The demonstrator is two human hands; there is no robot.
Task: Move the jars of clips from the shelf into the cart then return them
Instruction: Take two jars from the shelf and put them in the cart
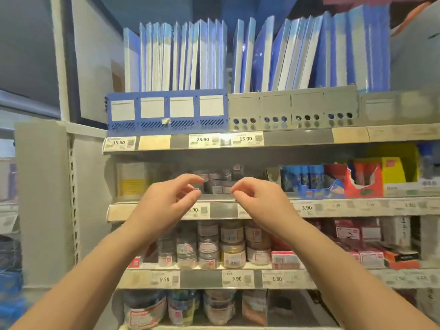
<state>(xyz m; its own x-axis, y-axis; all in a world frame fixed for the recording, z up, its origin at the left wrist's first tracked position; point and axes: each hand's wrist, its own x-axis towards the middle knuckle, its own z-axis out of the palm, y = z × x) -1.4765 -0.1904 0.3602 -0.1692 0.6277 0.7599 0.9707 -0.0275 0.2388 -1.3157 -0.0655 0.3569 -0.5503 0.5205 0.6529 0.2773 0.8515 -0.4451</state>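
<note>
Small clear plastic clip jars [215, 184] on middle shelf [223, 210], count too blurred to tell. Two hands: left hand [166, 201], right hand [259, 198], loosely curled, empty, before jars. Price tags [237, 278] below read 9.50, 9.90, 1.80.

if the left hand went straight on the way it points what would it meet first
Probably the small jars just beyond the fingers of the left hand. Depth is unclear, so the shelf's price rail below them could come first.

2 hands [166, 201] [262, 198], 4 shelves [297, 136], 1 blue file rack [166, 110], perhaps 20 jars [232, 254]
</note>
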